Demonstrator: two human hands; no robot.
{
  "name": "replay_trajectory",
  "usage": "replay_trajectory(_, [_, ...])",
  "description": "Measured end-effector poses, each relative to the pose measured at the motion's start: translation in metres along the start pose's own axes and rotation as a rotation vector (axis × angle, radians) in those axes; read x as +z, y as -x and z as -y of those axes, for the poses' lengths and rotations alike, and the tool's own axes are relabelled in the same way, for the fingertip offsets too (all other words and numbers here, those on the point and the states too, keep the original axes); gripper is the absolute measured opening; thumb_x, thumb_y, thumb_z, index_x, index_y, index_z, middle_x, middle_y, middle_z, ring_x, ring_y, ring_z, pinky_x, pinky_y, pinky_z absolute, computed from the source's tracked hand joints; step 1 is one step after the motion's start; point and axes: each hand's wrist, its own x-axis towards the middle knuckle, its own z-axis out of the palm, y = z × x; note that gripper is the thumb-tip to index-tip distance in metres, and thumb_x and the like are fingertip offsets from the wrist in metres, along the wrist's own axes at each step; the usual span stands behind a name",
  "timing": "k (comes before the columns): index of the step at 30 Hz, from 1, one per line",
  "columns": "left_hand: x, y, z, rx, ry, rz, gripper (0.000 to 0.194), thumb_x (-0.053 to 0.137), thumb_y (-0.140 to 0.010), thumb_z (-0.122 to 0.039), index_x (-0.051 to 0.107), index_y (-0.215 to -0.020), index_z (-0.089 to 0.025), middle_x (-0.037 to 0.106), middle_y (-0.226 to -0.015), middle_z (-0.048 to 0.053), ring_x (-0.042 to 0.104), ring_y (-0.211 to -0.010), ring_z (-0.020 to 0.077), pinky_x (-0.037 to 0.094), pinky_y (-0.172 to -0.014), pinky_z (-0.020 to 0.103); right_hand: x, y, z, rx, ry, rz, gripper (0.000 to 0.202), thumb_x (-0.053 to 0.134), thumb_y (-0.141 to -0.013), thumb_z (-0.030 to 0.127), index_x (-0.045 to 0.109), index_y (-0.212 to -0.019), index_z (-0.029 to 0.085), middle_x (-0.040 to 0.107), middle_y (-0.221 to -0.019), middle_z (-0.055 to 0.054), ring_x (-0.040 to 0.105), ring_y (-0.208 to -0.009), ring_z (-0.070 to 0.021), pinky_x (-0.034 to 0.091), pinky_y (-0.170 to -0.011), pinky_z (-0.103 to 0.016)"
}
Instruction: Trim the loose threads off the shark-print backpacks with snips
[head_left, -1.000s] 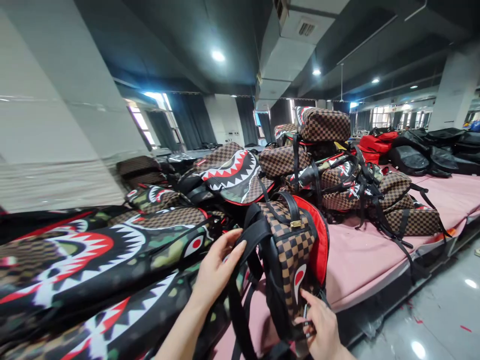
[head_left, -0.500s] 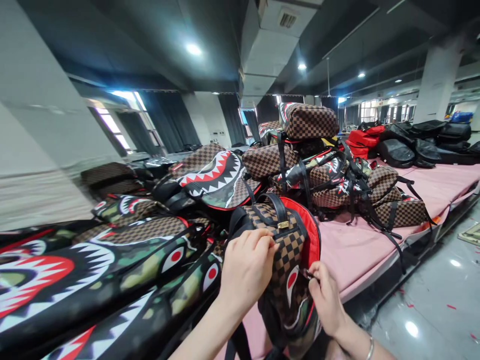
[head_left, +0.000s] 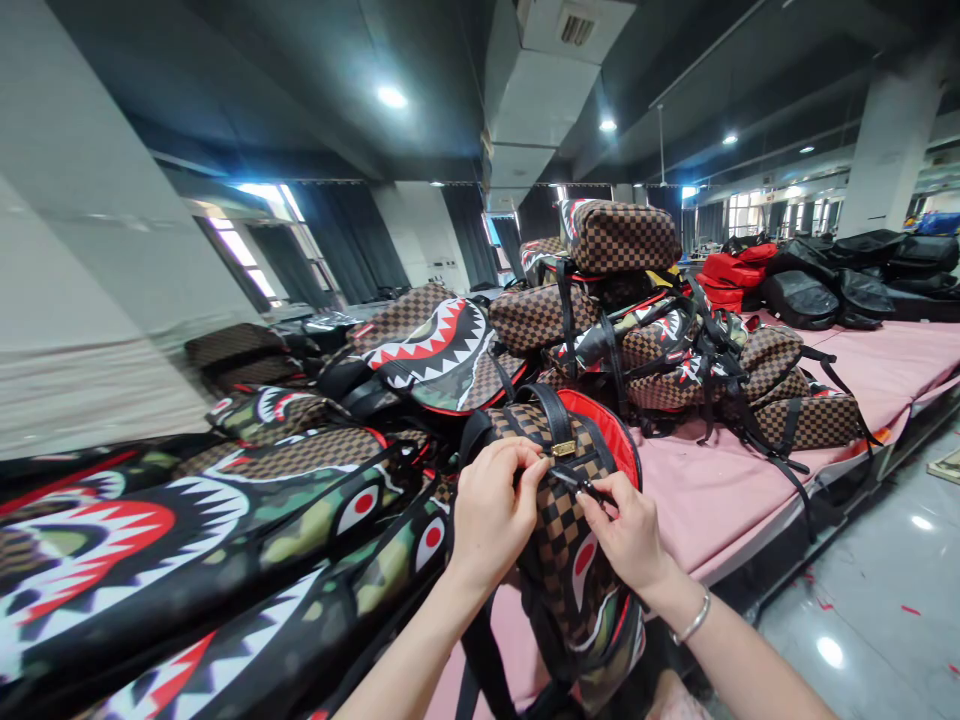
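The checkered backpack (head_left: pixel 556 530) sits on the pink surface (head_left: pixel 697 505), near the middle, handle end pointing far, its long way running far to near. Its red lining (head_left: pixel 611 425) shows, so it seems part done (what is left, I cannot tell). The left hand (head_left: pixel 491 510) pinches, on what is hidden; the right hand (head_left: pixel 630 530) grips a small dark tool (head_left: pixel 588 489).

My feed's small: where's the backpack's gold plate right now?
In the head view, right of centre, the gold plate sits at the near end of the black handle, close to the left hand.
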Motion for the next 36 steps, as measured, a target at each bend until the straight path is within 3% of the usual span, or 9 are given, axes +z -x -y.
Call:
replay_trajectory(4, [-0.004,0.0,0.0,-0.032,0.116,0.007,0.018,0.045,-0.082,-0.027,0.05,-0.067,-0.019,0.061,-0.087,0.006,0.056,-0.088,0.0194,0.042,-0.081,0.035,-0.003,-0.005,-0.002,0.051,-0.084,0.031,0.018,0.048,-0.086,0.033,0.054,-0.078,0.018,0.056,-0.069,0.0,0.054,-0.062,-0.0103,0.042,-0.055,-0.02])
replay_trajectory(6, [-0.011,0.007,0.002,-0.078,0.249,-0.063,0.018,0.047,-0.082,-0.03,0.051,-0.067,-0.019,0.06,-0.088,0.006,0.056,-0.087,0.0194,0.043,-0.081,0.034,-0.005,-0.004,-0.005,0.123,-0.181,0.002,0.021,0.049,-0.085,0.035,0.051,-0.073,0.018,0.051,-0.065,0.002,0.05,-0.058,-0.0089,0.04,-0.053,-0.02])
replay_trajectory(10, [-0.019,0.051,0.009,-0.164,0.567,-0.148,0.038,0.035,-0.087,-0.04,0.051,-0.06,-0.019,0.06,-0.073,0.006,0.057,-0.074,0.0197,0.047,-0.069,0.034,-0.012,0.01,-0.017,0.339,-0.451,-0.066,0.028,0.051,-0.082,0.042,0.043,-0.07,0.019,0.038,-0.056,0.007,0.036,-0.048,-0.0054,0.03,-0.044,-0.017])
replay_trajectory(15, [0.01,0.129,0.011,-0.399,0.443,-0.114,0.018,0.052,-0.081,-0.036,0.056,-0.083,-0.018,0.061,-0.076,0.004,0.059,-0.069,0.0173,0.049,-0.067,0.032,-0.022,0.036,-0.022,0.543,-0.672,-0.006,0.032,0.051,-0.081,0.048,0.04,-0.073,0.02,0.029,-0.048,0.011,0.021,-0.04,-0.0039,0.017,-0.038,-0.016])
replay_trajectory(18, [0.033,0.151,0.006,-0.488,0.353,-0.104,0.023,0.061,-0.074,-0.036,0.054,-0.088,-0.018,0.061,-0.079,0.003,0.06,-0.07,0.017,0.05,-0.067,0.031,-0.027,0.047,-0.018,0.618,-0.727,0.027,0.033,0.053,-0.08,0.051,0.042,-0.076,0.02,0.03,-0.047,0.011,0.02,-0.039,-0.0037,0.016,-0.037,-0.016])
replay_trajectory(21, [0.042,0.152,-0.003,-0.525,0.341,-0.069,0.027,0.065,-0.07,-0.037,0.054,-0.087,-0.019,0.06,-0.076,0.001,0.06,-0.067,0.0162,0.05,-0.064,0.029,-0.03,0.055,-0.008,0.687,-0.789,0.11,0.037,0.054,-0.078,0.054,0.047,-0.082,0.018,0.03,-0.047,0.011,0.02,-0.039,-0.0035,0.015,-0.038,-0.017])
replay_trajectory(27, [0.036,0.138,-0.01,-0.488,0.44,-0.024,0.016,0.05,-0.082,-0.029,0.056,-0.071,-0.019,0.058,-0.072,0.001,0.057,-0.068,0.0147,0.047,-0.065,0.027,-0.035,0.074,0.015,0.84,-0.91,0.363,0.042,0.06,-0.074,0.053,0.057,-0.083,0.012,0.024,-0.047,0.011,0.013,-0.039,-0.0013,0.008,-0.037,-0.018])
replay_trajectory(32, [0.04,0.138,-0.003,-0.643,0.742,-0.054,0.013,0.055,-0.077,-0.03,0.054,-0.071,-0.018,0.055,-0.067,0.0,0.056,-0.065,0.0142,0.047,-0.063,0.026,-0.027,0.089,0.021,0.955,-0.922,0.368,0.04,0.061,-0.074,0.052,0.056,-0.072,0.012,0.026,-0.042,0.012,0.013,-0.035,-0.0003,0.007,-0.035,-0.017])
replay_trajectory(36, [0.046,0.141,0.001,-0.661,0.832,-0.103,0.013,0.058,-0.075,-0.029,0.054,-0.069,-0.018,0.053,-0.066,-0.001,0.053,-0.062,0.0128,0.046,-0.061,0.024,-0.017,0.093,0.023,0.987,-0.883,0.333,0.042,0.063,-0.072,0.053,0.057,-0.07,0.011,0.027,-0.04,0.012,0.013,-0.033,0.0002,0.006,-0.034,-0.017])
